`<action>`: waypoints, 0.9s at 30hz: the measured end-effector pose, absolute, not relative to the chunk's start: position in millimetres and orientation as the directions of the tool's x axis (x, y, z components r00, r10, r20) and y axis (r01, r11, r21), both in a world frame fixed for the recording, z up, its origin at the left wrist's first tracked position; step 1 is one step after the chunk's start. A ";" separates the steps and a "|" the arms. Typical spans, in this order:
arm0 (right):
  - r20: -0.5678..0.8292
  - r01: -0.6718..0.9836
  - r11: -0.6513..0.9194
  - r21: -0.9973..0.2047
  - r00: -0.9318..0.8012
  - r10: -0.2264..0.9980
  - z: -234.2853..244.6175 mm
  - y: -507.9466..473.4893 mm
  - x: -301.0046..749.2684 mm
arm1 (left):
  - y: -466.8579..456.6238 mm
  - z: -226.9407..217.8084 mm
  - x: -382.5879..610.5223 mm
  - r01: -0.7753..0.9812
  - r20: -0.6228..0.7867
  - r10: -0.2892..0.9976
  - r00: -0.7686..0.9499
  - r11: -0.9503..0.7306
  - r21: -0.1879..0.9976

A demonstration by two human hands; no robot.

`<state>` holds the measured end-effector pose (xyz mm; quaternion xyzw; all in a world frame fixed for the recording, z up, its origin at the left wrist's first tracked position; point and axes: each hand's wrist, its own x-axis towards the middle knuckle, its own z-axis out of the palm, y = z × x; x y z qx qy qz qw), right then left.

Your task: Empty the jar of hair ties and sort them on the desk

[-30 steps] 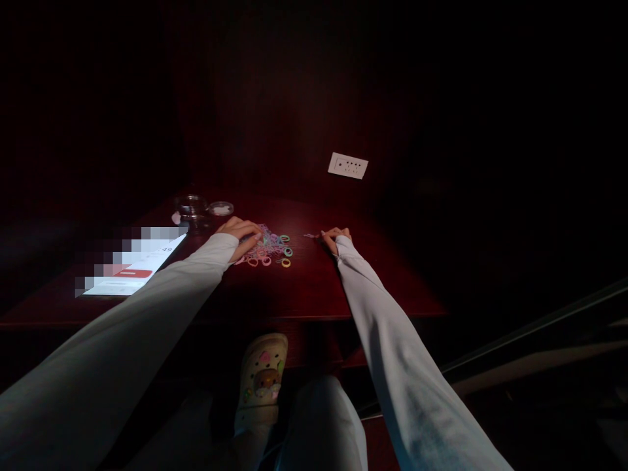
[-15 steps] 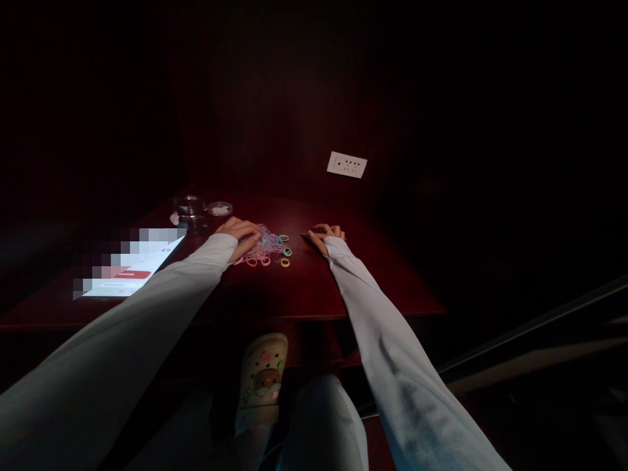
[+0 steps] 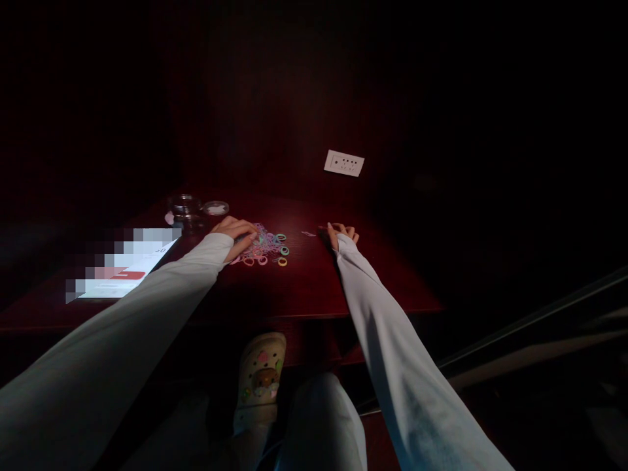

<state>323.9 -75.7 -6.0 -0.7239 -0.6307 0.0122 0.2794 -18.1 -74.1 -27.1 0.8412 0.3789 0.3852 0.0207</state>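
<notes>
Head view: your curled left hand (image 3: 234, 233) meets the pastel elastic-loop pile (image 3: 267, 244); a slim pink strand (image 3: 309, 233) lies sideways, just left of your nearer right hand (image 3: 345, 234). Either's grip, I can't tell.

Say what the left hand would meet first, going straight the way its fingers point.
Most likely the pile of colourful bands, which lies right by the left hand; whether they already touch is unclear.

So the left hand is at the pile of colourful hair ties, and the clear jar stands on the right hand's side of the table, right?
Not quite: the head view shows the clear jar on the left hand's side. That hand is indeed at the pile of colourful hair ties.
</notes>
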 end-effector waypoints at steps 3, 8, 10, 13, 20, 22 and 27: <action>0.290 0.926 -0.040 -0.374 0.158 0.944 -3.6 -78.6 321.1 | -78.0 -23.6 -18.0 0.616 0.621 0.656 0.428 -0.715 0.331; 0.348 0.884 -0.125 -0.450 0.303 0.887 2.3 -79.5 324.9 | -85.3 -15.8 -19.6 0.631 0.585 0.674 0.451 -0.704 0.325; 0.376 0.871 -0.148 -0.469 0.349 0.858 3.5 -79.8 325.8 | -87.4 -13.7 -20.6 0.635 0.572 0.677 0.462 -0.703 0.320; 0.397 0.870 -0.119 -0.479 0.335 0.854 3.1 -80.6 323.9 | -88.7 -12.5 -21.2 0.636 0.572 0.680 0.459 -0.701 0.323; 0.364 0.874 -0.073 -0.481 0.274 0.890 -0.7 -79.2 323.2 | -87.3 -13.2 -21.0 0.623 0.570 0.672 0.473 -0.713 0.323; 0.382 0.824 -0.138 -0.549 0.394 0.836 0.1 -77.6 325.5 | -87.2 -13.1 -21.4 0.622 0.567 0.676 0.470 -0.710 0.330; 0.393 0.695 -0.156 -0.701 0.560 0.729 1.5 -75.2 334.1 | -86.3 -14.9 -21.5 0.627 0.565 0.681 0.466 -0.704 0.332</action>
